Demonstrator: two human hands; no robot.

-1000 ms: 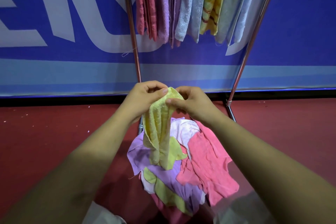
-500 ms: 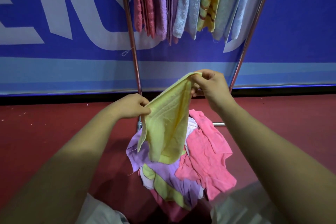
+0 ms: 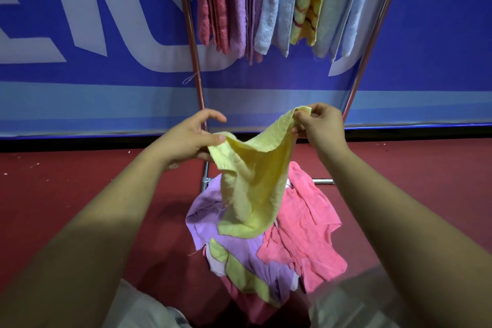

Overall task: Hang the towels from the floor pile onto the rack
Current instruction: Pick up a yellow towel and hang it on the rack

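A pale yellow towel (image 3: 255, 181) hangs between my two hands above the floor pile. My left hand (image 3: 186, 141) pinches its left top corner between thumb and lower fingers, with the index finger lifted. My right hand (image 3: 316, 125) pinches the right top corner, held a little higher. Beneath the towel lies the floor pile (image 3: 300, 234) of pink, purple and yellow cloths. The metal rack (image 3: 190, 26) stands behind it, with several pink, purple, blue and yellow towels (image 3: 269, 5) hanging from it at the top of the view.
A blue banner wall (image 3: 80, 34) with large white letters runs behind the rack. The floor (image 3: 80, 194) is dark red. The rack's right leg (image 3: 372, 32) slants down to a base bar (image 3: 323, 181). My knees in light trousers (image 3: 149, 309) show at the bottom.
My hands have pulled apart from one bunched grip, spreading the yellow towel wide. The left hand rose and shifted its pinch along the top edge; the towel now sags between the two corners.
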